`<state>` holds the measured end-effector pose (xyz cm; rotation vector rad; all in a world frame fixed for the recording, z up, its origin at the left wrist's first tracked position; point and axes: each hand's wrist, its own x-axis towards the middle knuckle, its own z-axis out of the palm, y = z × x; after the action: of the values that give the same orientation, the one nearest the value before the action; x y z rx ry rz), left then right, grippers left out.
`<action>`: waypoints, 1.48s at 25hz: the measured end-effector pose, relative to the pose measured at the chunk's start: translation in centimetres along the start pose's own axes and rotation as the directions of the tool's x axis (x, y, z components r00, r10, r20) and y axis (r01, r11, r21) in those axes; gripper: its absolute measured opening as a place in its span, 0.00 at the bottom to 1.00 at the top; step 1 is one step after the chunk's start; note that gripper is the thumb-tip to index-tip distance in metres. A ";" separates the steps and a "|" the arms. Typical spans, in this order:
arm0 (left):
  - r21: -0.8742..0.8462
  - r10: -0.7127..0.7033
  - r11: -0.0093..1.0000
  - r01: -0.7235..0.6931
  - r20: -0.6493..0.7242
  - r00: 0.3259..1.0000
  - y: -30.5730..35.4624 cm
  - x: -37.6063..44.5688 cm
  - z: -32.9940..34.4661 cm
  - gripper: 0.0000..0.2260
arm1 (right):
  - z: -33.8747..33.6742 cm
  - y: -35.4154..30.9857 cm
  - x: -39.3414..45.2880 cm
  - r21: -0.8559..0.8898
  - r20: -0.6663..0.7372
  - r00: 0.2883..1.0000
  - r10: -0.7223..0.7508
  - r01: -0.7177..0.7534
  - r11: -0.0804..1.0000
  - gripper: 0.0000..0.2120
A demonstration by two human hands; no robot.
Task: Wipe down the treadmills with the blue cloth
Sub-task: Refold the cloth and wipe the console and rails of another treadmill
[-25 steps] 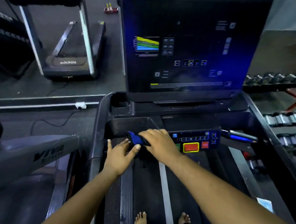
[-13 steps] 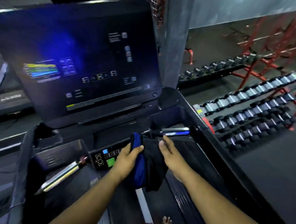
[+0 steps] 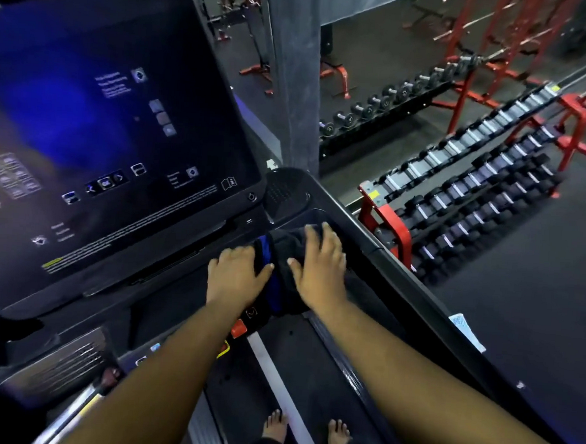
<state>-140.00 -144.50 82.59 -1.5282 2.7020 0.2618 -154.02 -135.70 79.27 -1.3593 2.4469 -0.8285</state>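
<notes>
The blue cloth (image 3: 277, 255), dark with a blue stripe, lies bunched on the right side of the treadmill console (image 3: 185, 284), just below the big tilted screen (image 3: 101, 134). My left hand (image 3: 235, 278) lies flat on the cloth's left edge with fingers spread. Over the cloth's right part my right hand (image 3: 321, 268) presses down with straight fingers, reaching toward the right cup tray (image 3: 286, 190). The cloth covers part of the control buttons.
The treadmill's right side rail (image 3: 417, 291) runs diagonally beside my right arm. Red dumbbell racks (image 3: 475, 198) stand on the floor to the right, and a grey pillar (image 3: 294, 67) rises behind the console. My bare feet (image 3: 275, 426) stand on the belt (image 3: 276, 365).
The cloth went from wiping the left of the console to being lifted between both hands, and now both hands press it flat on the console's right side. The view swung right.
</notes>
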 end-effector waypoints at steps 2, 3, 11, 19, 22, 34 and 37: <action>0.095 0.078 0.991 -0.093 0.143 0.987 -1.8 1.4 1.5 0.28 | 2.6 0.1 -0.3 -0.148 0.192 0.962 -0.194 0.224 0.963 0.26; 0.065 0.127 0.988 -0.142 0.190 0.974 -2.6 1.6 2.2 0.28 | 3.9 0.3 -0.7 -0.160 0.232 0.937 -0.261 0.301 0.940 0.24; -0.192 0.270 0.955 -0.226 0.247 0.931 -4.1 3.0 3.7 0.25 | 5.2 0.6 4.2 -0.232 0.195 0.946 -0.258 0.300 0.926 0.21; -0.156 0.261 0.962 -0.225 0.265 0.928 -3.9 3.7 4.3 0.28 | 5.4 5.4 3.1 -0.161 -0.019 0.986 0.163 -0.164 0.973 0.27; -0.216 0.268 0.953 -0.212 0.282 0.921 -4.0 3.7 4.0 0.27 | 7.9 0.6 -0.1 -0.034 -0.047 0.982 0.182 -0.184 0.982 0.25; -0.204 0.297 0.946 -0.251 0.241 0.924 -4.0 3.8 4.2 0.25 | 10.4 -3.8 1.3 0.899 0.211 0.449 0.868 -0.438 0.008 0.17; -0.209 0.314 0.940 -0.270 0.218 0.924 -4.1 3.6 4.1 0.27 | 8.5 -2.4 -0.4 0.725 0.126 0.529 0.839 -0.627 0.286 0.21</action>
<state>-138.56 -148.95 77.60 -1.0264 2.7500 0.6688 -148.33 -139.50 73.62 0.2766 2.1023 -1.4779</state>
